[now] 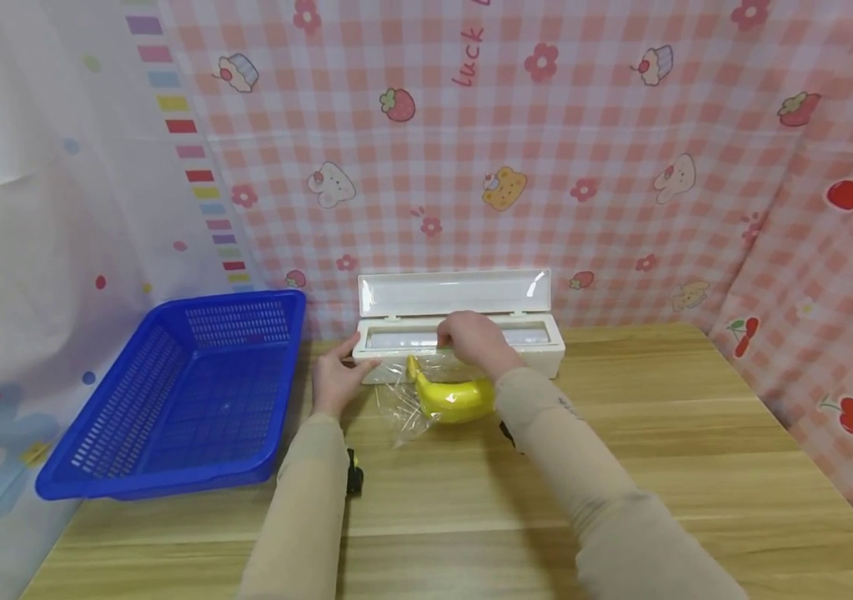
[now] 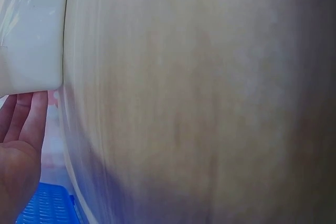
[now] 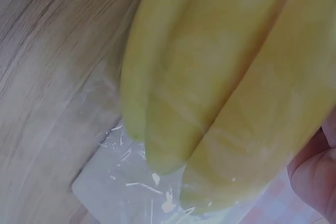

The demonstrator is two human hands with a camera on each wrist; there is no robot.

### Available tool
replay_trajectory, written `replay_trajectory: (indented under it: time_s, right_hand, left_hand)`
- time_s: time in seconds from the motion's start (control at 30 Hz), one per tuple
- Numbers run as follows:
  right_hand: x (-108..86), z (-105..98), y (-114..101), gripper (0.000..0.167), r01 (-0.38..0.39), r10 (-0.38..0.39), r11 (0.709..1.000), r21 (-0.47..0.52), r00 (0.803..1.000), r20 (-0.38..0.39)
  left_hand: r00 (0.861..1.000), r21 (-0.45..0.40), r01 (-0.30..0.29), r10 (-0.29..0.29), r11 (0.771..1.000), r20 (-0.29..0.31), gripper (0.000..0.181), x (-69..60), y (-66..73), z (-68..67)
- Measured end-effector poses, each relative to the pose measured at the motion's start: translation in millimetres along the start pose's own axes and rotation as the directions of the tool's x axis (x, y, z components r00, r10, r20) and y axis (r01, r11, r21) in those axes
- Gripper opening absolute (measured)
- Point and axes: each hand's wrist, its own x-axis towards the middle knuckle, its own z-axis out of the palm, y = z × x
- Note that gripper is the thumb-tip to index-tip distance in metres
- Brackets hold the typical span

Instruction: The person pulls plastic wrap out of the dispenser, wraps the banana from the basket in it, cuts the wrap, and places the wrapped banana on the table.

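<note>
The checked cloth (image 1: 426, 133) fills the upper frame as a backdrop, and the wood-grain table (image 1: 659, 467) across the lower frame carries the work. The blue basket (image 1: 171, 478) stands at the left, untouched, apparently set aside to leave the middle free while staying within reach. The white box (image 1: 549, 364) sits at centre, its long side facing the person and its back close to the cloth; the lid (image 1: 456, 296) is tipped up and back, which gives access to the long opening on top. The bananas (image 1: 456, 404), a yellow bunch, lie on the table just in front of the box, just right of centre, probably kept close so that the covering reaches them without much slack. The left hand (image 1: 334, 383) grips the left end of the box in a spread hold, thumb at the front and fingers against the end, presumably to stop it sliding. The right hand (image 1: 474, 337) is over the opening, fingers curled in narrow; whether anything is pinched between the tips cannot be told, as they are hidden. The clear film (image 1: 403, 421) lies over the bananas, its loose edge crumpled at their left; contact with the box front likely keeps it anchored there.
</note>
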Motion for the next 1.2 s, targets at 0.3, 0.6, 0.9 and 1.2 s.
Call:
replay_trajectory:
  time_s: [0.3,0.6,0.9,1.2]
  right_hand:
    - [-5.2,-2,4,0.028,-0.024,0.024,1.0,0.006,1.0,0.011]
    - [-8.5,-5,7,0.027,0.006,-0.006,1.0,-0.014,1.0,0.003]
    - [-7.9,-4,11,0.027,0.026,-0.026,0.999,-0.028,1.0,0.001]
    - [-8.8,-2,13,0.028,0.105,-0.109,0.987,-0.122,0.994,-0.028]
  left_hand:
    - [1.0,-0.007,0.01,-0.01,1.0,0.007,0.058,-1.1,0.4,-0.3]
    - [1.0,-0.023,-0.003,0.003,1.0,0.001,0.059,-2.5,1.2,0.4]
    - [1.0,-0.026,-0.025,0.025,0.999,-0.006,0.059,-1.6,0.1,0.4]
    - [1.0,-0.018,-0.03,0.03,0.999,-0.003,0.059,-0.1,-0.6,-0.4]
